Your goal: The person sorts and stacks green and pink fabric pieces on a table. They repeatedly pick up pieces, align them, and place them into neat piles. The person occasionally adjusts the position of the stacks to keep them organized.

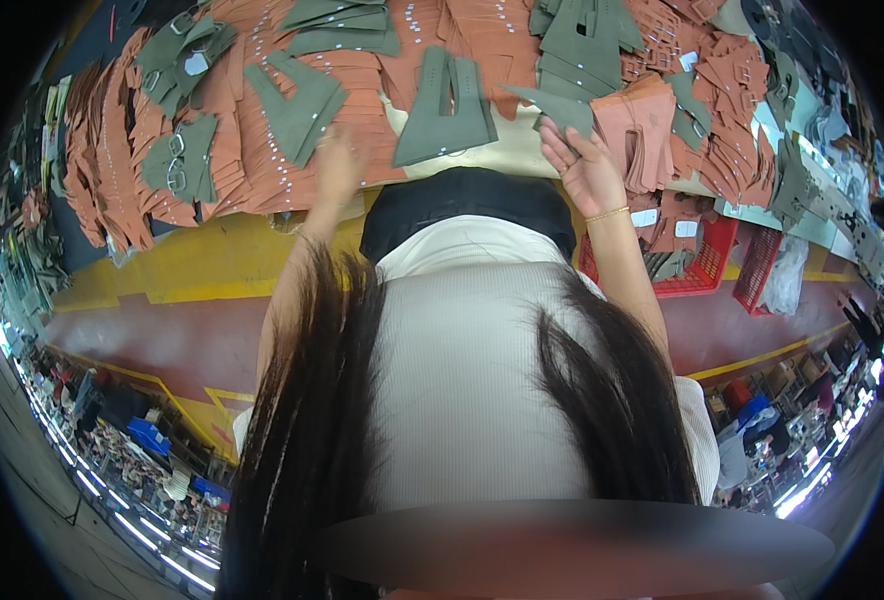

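Observation:
My right hand is palm up at the table's front edge, with a gold-coloured bracelet at its wrist. A dark green leather-like piece is at its fingertips, tilted above the layers beneath, its pointed corner to the left. Motion smears my left hand, so its fingers do not show clearly; it is just below a green V-shaped piece. Between my hands, another green piece with two punched straps lies on a cream sheet.
Overlapping rows of orange-brown pieces cover much of the table. Green pieces with metal buckles lie at the left. Salmon pieces are stacked right of my right hand. A red crate is below the table's right side.

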`<state>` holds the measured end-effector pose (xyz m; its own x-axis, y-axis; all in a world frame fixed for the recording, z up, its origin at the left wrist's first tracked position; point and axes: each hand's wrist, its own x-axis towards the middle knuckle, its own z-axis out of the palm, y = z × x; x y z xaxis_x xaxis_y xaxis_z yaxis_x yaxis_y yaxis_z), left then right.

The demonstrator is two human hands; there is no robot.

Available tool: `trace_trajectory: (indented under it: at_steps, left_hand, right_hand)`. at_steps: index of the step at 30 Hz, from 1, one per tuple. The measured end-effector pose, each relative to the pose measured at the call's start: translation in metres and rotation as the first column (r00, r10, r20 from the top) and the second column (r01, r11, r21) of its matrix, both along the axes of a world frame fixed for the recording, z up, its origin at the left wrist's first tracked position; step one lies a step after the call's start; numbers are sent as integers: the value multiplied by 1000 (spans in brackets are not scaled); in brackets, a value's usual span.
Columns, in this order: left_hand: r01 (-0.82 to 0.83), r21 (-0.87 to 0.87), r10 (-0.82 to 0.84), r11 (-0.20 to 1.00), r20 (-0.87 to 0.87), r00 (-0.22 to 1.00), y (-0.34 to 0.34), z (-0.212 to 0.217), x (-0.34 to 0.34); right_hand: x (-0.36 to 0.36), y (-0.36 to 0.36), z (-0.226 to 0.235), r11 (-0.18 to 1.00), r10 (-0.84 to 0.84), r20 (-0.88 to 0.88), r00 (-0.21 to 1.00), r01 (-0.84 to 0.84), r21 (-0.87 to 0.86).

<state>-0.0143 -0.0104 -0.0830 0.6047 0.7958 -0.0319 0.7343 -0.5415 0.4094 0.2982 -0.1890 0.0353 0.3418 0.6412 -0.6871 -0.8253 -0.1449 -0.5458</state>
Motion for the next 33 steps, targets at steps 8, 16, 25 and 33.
trace_trajectory:
  at_steps: [8,16,25,33]
  left_hand:
    - [102,-114,-112,988,-89,990,-37,-26,60]
    - [-43,-297,82,954,120,989,-40,-46,49]
    - [-241,-866,590,437,74,804,-18,-55,54]
    - [-252,-837,514,486,40,857,-25,-51,66]
  right_hand:
    - [-12,46,20,771,566,214,796,-603,206]
    - [-32,44,-135,588,776,-69,627,-759,-278]
    - [-23,44,-157,506,840,-14,543,-792,-342]
    - [-26,66,-151,32,987,138,-87,-723,-690]
